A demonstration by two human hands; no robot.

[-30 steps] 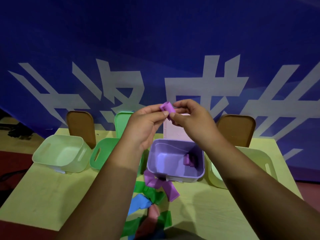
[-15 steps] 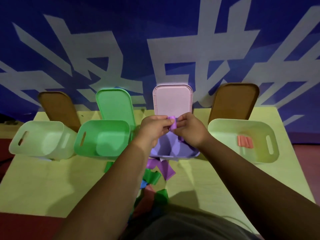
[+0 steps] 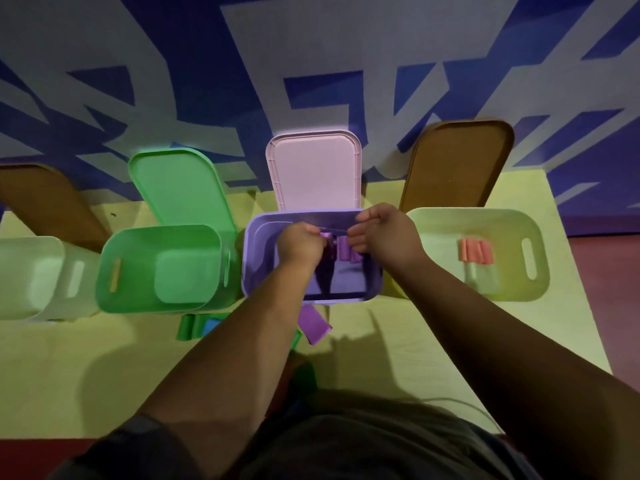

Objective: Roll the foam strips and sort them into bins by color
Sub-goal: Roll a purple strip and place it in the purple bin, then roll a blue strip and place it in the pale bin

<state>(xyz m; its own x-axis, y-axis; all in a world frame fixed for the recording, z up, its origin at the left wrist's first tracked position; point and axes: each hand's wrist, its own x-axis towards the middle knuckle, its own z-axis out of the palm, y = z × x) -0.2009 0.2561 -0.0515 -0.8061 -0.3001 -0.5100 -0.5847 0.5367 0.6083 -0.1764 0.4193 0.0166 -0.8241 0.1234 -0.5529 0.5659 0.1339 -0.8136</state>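
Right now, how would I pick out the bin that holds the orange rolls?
Start at the yellow table against the blue wall, where four open bins stand in a row. Go to the far right end, past the purple bin: it is the pale green bin with a brown lid propped behind it. Only it holds orange rolls.

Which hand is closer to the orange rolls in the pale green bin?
Right. The right hand is over the purple bin's right side, toward the orange rolls; the left hand, pinching a purple roll, is over its middle, farther away.
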